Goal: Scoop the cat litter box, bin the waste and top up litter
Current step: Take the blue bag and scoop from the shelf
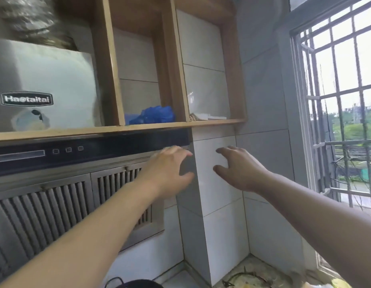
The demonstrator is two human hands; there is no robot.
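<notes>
While both arms reach up and forward, the left hand (168, 169) and the right hand (236, 169) hang near each other in front of the white tiled wall (218, 183), fingers spread, holding nothing. Above them, on the wooden shelf (139, 126), lies a crumpled blue plastic bag (153, 115), in the middle compartment. Left of the hands is the range hood (55, 183); right is the barred window (342, 100). No litter box is visible.
</notes>
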